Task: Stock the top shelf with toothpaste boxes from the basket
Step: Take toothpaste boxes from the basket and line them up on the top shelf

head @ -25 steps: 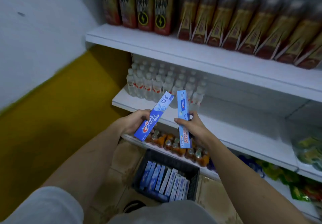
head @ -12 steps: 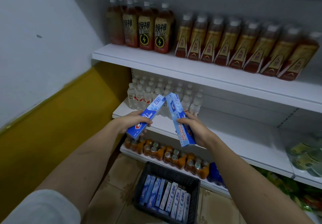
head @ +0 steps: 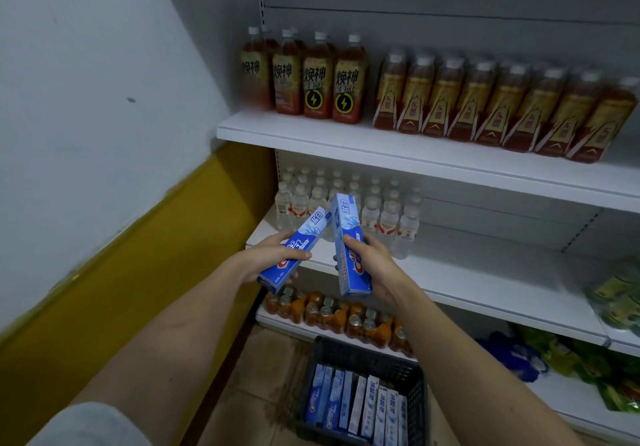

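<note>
Closest in, down on the tiled floor, there's the dark plastic basket (head: pixel 412 373) with a bunch of toothpaste boxes (head: pixel 356 407) lined up on edge inside it, blue ones on the left and paler ones on the right.

Above that, both hands are out in front, each wrapped around a box of its own. The left hand (head: pixel 273 258) grips a blue toothpaste box (head: pixel 298 248) tilted up to the right, thumb across the front. The right hand (head: pixel 372 265) holds the second blue box (head: pixel 348 244) closer to upright, fingers curled round its lower half. The top ends of the two boxes nearly meet.

Behind the hands is a low shelf of orange drink bottles (head: pixel 332 314), then a white shelf (head: pixel 485 282) with small water bottles (head: pixel 349 203) on its left part. Farthest back and highest, the upper shelf (head: pixel 415 158) carries a row of brown tea and energy drink bottles (head: pixel 433 95).
</note>
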`<move>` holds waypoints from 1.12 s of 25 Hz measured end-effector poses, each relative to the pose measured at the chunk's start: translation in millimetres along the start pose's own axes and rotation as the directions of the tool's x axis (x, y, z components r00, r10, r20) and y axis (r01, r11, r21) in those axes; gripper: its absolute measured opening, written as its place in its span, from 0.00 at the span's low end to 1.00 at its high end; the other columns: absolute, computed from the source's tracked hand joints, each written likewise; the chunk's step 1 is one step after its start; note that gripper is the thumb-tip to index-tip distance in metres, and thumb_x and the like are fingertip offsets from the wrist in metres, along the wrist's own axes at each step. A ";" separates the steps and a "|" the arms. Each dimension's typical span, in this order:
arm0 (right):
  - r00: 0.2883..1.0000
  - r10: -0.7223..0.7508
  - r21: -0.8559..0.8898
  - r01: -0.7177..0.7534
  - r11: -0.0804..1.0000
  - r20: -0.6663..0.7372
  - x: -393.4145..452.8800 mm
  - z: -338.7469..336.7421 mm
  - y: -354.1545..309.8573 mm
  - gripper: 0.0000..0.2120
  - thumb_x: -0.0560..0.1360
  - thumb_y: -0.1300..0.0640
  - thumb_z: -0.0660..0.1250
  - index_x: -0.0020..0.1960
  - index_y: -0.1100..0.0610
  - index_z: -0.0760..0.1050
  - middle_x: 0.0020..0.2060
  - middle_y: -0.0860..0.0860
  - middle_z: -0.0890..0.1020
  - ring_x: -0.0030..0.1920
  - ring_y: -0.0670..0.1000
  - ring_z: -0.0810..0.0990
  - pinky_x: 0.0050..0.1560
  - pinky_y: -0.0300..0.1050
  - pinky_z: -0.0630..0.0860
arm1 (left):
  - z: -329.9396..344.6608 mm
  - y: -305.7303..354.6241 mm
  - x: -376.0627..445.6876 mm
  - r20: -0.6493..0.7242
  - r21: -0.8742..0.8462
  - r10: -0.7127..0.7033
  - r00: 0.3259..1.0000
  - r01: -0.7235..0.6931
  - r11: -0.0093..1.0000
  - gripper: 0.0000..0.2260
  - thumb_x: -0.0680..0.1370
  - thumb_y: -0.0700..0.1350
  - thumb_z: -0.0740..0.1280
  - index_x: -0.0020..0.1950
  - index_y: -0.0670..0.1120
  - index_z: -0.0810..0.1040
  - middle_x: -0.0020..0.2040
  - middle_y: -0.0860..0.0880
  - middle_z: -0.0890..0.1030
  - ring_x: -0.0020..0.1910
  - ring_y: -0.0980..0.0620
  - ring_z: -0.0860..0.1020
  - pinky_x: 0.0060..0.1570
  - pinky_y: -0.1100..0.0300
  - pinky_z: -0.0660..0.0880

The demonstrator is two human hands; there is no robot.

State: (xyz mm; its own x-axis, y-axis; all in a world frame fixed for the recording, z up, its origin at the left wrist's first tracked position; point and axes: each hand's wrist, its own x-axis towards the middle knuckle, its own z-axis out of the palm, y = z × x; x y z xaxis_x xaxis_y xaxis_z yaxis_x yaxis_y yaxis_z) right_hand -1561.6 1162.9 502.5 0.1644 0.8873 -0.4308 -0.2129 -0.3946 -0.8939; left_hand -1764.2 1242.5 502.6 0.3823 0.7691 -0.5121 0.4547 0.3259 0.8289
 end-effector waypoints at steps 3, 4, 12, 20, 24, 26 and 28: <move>1.000 -0.022 0.176 0.024 0.984 -0.015 -6.1 28.4 -1.2 0.19 0.75 0.63 0.69 0.63 0.59 0.66 0.49 0.57 0.81 0.45 0.54 0.82 0.43 0.50 0.80 | -24.4 0.4 -12.8 0.029 0.069 0.015 0.999 -0.017 0.997 0.28 0.72 0.50 0.76 0.68 0.49 0.69 0.51 0.42 0.83 0.42 0.48 0.84 0.44 0.52 0.82; 0.998 -0.050 0.199 0.054 0.979 -0.028 -8.4 37.0 -5.7 0.19 0.75 0.66 0.68 0.62 0.59 0.65 0.48 0.57 0.80 0.45 0.54 0.82 0.43 0.51 0.80 | -33.3 2.8 -16.8 0.045 0.079 0.017 0.999 -0.021 0.997 0.26 0.72 0.49 0.76 0.67 0.49 0.69 0.51 0.43 0.83 0.42 0.48 0.84 0.43 0.52 0.82; 0.949 -0.313 0.185 0.316 0.931 -0.046 -29.5 66.4 -74.2 0.18 0.78 0.52 0.66 0.66 0.50 0.67 0.55 0.54 0.79 0.51 0.53 0.81 0.46 0.52 0.79 | -96.7 60.5 -35.7 0.108 0.103 0.112 0.988 -0.124 0.987 0.23 0.73 0.45 0.74 0.65 0.47 0.70 0.56 0.42 0.81 0.48 0.46 0.84 0.42 0.53 0.82; 0.886 -0.438 -0.031 0.439 0.898 -0.154 -33.5 85.6 -124.2 0.16 0.76 0.56 0.70 0.60 0.53 0.67 0.52 0.54 0.83 0.47 0.52 0.84 0.45 0.50 0.80 | -106.0 110.1 -46.0 0.184 0.088 0.222 0.957 -0.241 0.966 0.28 0.70 0.46 0.78 0.65 0.49 0.67 0.57 0.43 0.83 0.53 0.42 0.84 0.38 0.53 0.80; 0.883 -0.431 -0.001 0.439 0.898 -0.186 -38.9 82.5 -131.1 0.23 0.76 0.60 0.70 0.64 0.50 0.62 0.51 0.56 0.82 0.44 0.53 0.85 0.39 0.48 0.81 | -113.3 120.4 -49.5 0.146 0.191 0.289 0.946 -0.314 0.930 0.28 0.69 0.45 0.78 0.63 0.49 0.68 0.56 0.45 0.82 0.47 0.48 0.85 0.37 0.55 0.80; 0.881 -0.435 0.053 0.451 0.891 -0.188 -43.2 82.3 -135.5 0.25 0.76 0.62 0.69 0.65 0.48 0.60 0.52 0.56 0.81 0.42 0.53 0.86 0.36 0.47 0.81 | -116.4 125.9 -49.3 0.110 0.248 0.321 0.941 -0.339 0.907 0.29 0.66 0.45 0.81 0.61 0.50 0.70 0.56 0.45 0.81 0.46 0.47 0.85 0.41 0.53 0.81; 0.883 -0.434 0.096 0.454 0.886 -0.178 -47.4 80.9 -142.8 0.27 0.75 0.64 0.70 0.65 0.46 0.58 0.53 0.57 0.79 0.42 0.54 0.86 0.36 0.49 0.82 | -119.7 133.6 -49.1 0.089 0.311 0.349 0.933 -0.359 0.880 0.31 0.64 0.46 0.82 0.61 0.50 0.70 0.56 0.46 0.81 0.46 0.46 0.85 0.42 0.53 0.81</move>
State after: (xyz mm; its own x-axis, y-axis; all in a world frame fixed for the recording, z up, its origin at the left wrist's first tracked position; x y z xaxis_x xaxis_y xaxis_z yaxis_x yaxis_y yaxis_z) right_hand -1616.9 1196.5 660.7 0.4091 0.9124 -0.0152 -0.2062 0.0762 -0.9755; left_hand -1818.5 1314.1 665.4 0.5866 0.7826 -0.2083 0.5132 -0.1602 0.8432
